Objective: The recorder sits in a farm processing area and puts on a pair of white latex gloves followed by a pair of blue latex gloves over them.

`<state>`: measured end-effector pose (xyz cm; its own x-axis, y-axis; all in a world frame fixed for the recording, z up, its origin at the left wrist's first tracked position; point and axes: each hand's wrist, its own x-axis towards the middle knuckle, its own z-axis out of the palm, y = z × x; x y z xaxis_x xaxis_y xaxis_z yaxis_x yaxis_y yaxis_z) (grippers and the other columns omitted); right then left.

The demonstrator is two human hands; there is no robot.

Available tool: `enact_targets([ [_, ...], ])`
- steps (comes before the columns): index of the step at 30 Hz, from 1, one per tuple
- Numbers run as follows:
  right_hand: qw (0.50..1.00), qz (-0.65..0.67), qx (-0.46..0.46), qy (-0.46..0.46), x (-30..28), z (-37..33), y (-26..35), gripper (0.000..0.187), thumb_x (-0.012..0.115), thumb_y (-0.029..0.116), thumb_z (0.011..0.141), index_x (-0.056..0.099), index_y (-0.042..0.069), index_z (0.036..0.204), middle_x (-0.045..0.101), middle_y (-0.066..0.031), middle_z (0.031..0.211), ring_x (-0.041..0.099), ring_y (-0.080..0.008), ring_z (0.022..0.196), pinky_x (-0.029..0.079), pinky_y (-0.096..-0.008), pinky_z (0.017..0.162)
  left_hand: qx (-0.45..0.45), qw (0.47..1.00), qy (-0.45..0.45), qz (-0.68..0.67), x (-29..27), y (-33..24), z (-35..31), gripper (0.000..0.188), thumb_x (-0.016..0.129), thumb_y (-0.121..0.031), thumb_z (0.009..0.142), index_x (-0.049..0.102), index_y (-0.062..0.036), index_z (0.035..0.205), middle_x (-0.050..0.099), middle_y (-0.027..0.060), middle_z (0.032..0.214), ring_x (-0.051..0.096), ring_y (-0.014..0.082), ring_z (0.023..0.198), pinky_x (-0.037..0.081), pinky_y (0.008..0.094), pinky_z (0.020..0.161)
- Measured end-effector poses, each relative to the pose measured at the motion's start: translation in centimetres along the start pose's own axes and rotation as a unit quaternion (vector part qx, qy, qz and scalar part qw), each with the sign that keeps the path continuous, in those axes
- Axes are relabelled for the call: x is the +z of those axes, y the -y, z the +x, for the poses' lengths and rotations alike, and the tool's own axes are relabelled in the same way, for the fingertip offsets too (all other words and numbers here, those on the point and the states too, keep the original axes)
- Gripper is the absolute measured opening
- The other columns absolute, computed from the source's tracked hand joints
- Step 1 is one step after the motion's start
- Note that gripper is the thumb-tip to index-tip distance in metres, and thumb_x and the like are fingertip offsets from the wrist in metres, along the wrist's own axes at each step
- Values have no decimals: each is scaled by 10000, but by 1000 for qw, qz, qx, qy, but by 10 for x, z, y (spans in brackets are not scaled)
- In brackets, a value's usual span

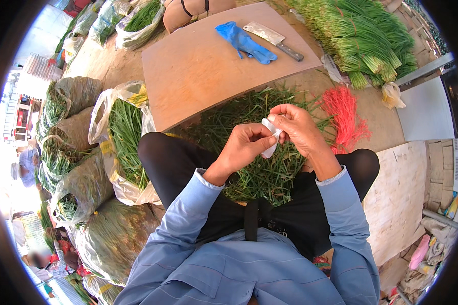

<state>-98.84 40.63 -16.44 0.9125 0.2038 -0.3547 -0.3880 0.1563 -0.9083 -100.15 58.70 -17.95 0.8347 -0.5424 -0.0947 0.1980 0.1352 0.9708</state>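
My left hand (pixel 244 148) and my right hand (pixel 301 131) meet above my lap, fingertips pinching a small white, thin, paper-like piece (pixel 269 137) between them. Whether it is paper, cloth or plastic I cannot make out. Beneath them, a heap of loose green stalks and leaf scraps (pixel 259 185) lies between my knees. Beyond the hands stands a brown board (pixel 188 71). On it, a blue glove (pixel 244 43) lies beside a cleaver (pixel 269 36) with a dark handle.
Red strings (pixel 345 119) are piled right of the scraps. Bundled green stalks (pixel 361 35) are stacked at the far right. An open plastic bag of greens (pixel 127 137) stands by my left knee, with several stuffed bags (pixel 86 178) further left. A pale board (pixel 397 198) lies at right.
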Motion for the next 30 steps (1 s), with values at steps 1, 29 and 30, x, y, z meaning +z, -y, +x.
enact_targets([
  [1,1000,12,-1,-8,1,0,-1,259,667,197,891,567,-9,1013,581,-21,746,516,-69,542,433,-234,463,0,1000,-2,0,0,1,1,123,649,-115,911,658,4,882,617,-16,724,541,33,672,432,217,585],
  [29,957,-262,-95,-78,-2,-2,-15,315,642,63,816,552,-34,1102,627,-124,918,618,-190,749,506,-314,662,21,960,-277,-22,-1,22,6,143,582,-80,900,630,54,883,646,65,744,621,116,611,518,257,553],
  [30,924,-328,-156,-118,1,-3,-15,285,637,64,825,556,-28,1083,621,-137,910,620,-224,746,506,-329,673,22,961,-277,-7,0,23,7,134,590,-73,888,628,55,885,647,66,746,621,114,611,513,259,545],
])
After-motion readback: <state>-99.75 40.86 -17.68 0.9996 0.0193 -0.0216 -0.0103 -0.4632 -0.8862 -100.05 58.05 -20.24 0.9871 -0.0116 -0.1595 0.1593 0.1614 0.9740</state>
